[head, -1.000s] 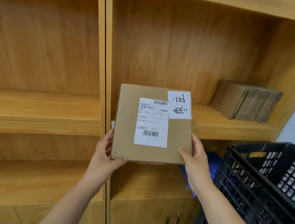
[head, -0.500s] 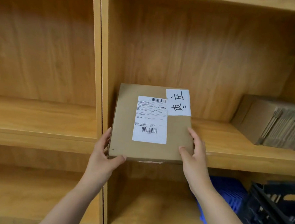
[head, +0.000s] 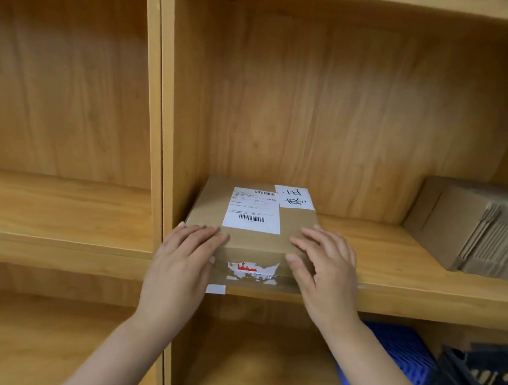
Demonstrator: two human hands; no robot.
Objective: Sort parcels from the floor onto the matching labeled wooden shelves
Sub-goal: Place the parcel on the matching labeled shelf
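A flat brown cardboard parcel [head: 294, 226] lies on the middle wooden shelf [head: 393, 264], hard against the left wall of that bay. It carries a white shipping label [head: 253, 210] and a white handwritten note [head: 295, 198] on top, and torn red-and-white tape on its front face. My left hand [head: 183, 259] covers its front left corner, fingers flat on the top. My right hand [head: 325, 271] holds the front right corner, fingers on top and thumb on the front face. A small white tag [head: 215, 289] sticks to the shelf edge below the parcel.
A stack of folded cardboard [head: 481, 228] occupies the right end of the same shelf. A vertical divider [head: 161, 124] separates the left bay [head: 63, 207]. Below right stand a blue crate [head: 401, 352] and a black crate [head: 481, 383].
The parcel was held upright in front of the shelf; it now lies flat on the shelf board. Both hands have shifted from its lower sides to its front corners.
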